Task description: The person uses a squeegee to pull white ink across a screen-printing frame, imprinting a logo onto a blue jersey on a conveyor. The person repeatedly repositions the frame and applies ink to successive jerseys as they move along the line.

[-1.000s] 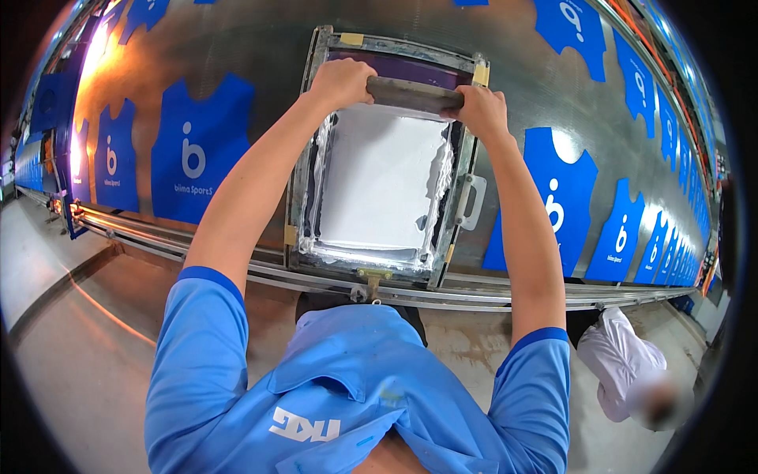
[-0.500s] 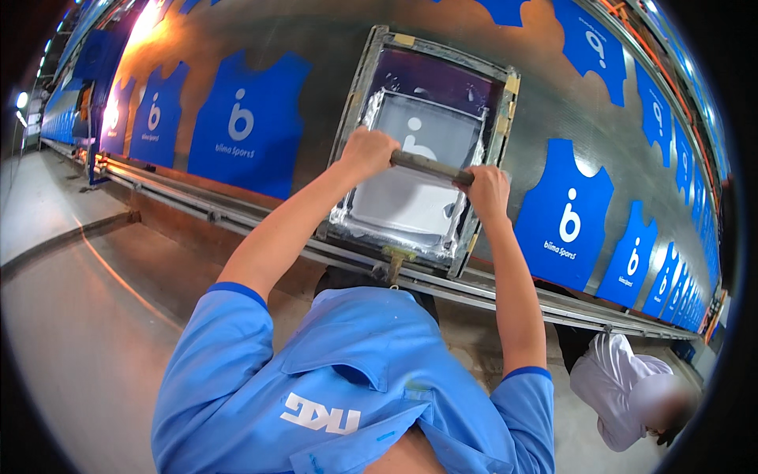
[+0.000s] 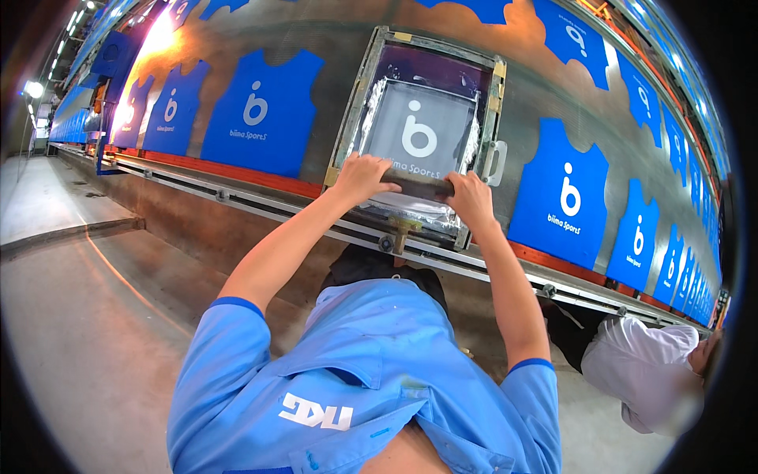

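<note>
A framed printing screen [image 3: 387, 130] lies on the long table in front of me, its mesh showing a pale emblem below a dark purple band of ink. Both my hands grip a squeegee [image 3: 418, 187] that spans the near part of the mesh. My left hand [image 3: 365, 177] is closed round its left end, and my right hand [image 3: 471, 197] is wrapped round its right end. A white handle [image 3: 495, 163] sticks out from the right side of the frame. What lies under the screen is mostly hidden.
Blue vest-shaped fabric panels with white prints lie left [image 3: 264, 110] and right [image 3: 560, 193] of the screen. A metal rail [image 3: 308, 229] runs along the table's near edge. A bright lamp glows at the far left. Another person in a white top [image 3: 636, 355] is at the lower right.
The squeegee has come toward me, down the screen, with both hands on it. More of the emblem on the mesh shows now. The person at right has shifted.
</note>
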{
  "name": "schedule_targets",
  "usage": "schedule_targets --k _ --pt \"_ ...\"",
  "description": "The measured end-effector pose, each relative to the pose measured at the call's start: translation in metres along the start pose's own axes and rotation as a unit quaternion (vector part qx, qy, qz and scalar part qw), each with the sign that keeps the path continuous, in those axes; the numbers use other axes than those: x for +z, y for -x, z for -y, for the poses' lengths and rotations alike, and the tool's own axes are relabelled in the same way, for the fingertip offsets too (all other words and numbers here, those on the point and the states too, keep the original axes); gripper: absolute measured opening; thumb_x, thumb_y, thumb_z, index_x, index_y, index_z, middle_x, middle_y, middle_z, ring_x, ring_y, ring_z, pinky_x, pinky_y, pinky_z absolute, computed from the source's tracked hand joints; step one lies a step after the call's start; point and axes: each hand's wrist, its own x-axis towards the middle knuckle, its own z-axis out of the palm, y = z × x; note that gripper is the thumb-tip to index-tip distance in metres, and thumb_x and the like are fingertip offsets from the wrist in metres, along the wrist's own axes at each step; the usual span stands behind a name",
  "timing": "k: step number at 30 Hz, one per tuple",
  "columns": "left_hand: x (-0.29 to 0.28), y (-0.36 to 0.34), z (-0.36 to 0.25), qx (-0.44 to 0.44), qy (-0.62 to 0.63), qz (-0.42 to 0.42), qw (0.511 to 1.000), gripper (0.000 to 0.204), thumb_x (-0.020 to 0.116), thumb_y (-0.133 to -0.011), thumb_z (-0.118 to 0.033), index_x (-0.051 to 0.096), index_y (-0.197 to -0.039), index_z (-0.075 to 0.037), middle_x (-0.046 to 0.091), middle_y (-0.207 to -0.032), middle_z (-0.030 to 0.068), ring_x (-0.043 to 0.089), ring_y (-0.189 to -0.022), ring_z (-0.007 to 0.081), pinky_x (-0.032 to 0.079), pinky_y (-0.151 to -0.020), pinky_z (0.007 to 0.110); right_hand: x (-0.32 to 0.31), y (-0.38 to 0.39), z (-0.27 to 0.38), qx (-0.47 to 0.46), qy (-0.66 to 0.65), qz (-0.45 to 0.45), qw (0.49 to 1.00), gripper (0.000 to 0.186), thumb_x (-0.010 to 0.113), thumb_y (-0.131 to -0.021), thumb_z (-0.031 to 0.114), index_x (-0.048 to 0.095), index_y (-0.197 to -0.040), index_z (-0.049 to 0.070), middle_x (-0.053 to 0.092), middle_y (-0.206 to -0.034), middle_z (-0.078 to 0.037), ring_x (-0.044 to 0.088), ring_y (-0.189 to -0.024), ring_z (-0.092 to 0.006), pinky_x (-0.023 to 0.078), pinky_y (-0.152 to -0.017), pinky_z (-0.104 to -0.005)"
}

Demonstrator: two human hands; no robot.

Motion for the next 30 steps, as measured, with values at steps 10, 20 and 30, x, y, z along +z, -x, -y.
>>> schedule_targets --k 10,20,30 --pt "0.013 -0.067 0.014 0.024 0.034 0.205 0.978 0.078 0.076 -0.062 -0.079 0.070 -0.085 -0.004 0.070 -0.078 0.0180 0.069 -0.081 0.0380 0.053 -0.072 0.049 0.017 -0.053 -0.059 0.036 -0.117 0.285 0.951 0.056 0.086 -0.073 0.049 0.075 -0.104 0.004 0.074 -0.089 -0.019 0.070 -0.084 -0.0352 0.053 -0.078 -0.0450" --pt "-0.021 -0.106 0.005 0.026 0.054 0.126 0.990 0.072 0.079 -0.062 -0.074 0.074 -0.089 -0.008 0.071 -0.078 0.0157 0.070 -0.081 0.0373 0.053 -0.074 0.047 0.004 0.005 -0.096 0.208 -0.360 -0.106 0.903 0.045 0.075 -0.092 0.031 0.064 -0.129 0.007 0.073 -0.092 -0.012 0.068 -0.078 -0.0246 0.052 -0.070 -0.0373" --pt "-0.012 -0.198 0.031 0.056 0.028 0.110 0.992 0.063 0.086 -0.065 -0.060 0.073 -0.107 -0.015 0.075 -0.096 0.0122 0.071 -0.097 0.0330 0.055 -0.081 0.046 0.078 0.033 -0.118 0.302 -0.387 -0.127 0.862 0.032 0.066 -0.099 0.020 0.063 -0.127 0.006 0.058 -0.064 -0.002 0.056 -0.052 -0.0104 0.044 -0.051 -0.0299"
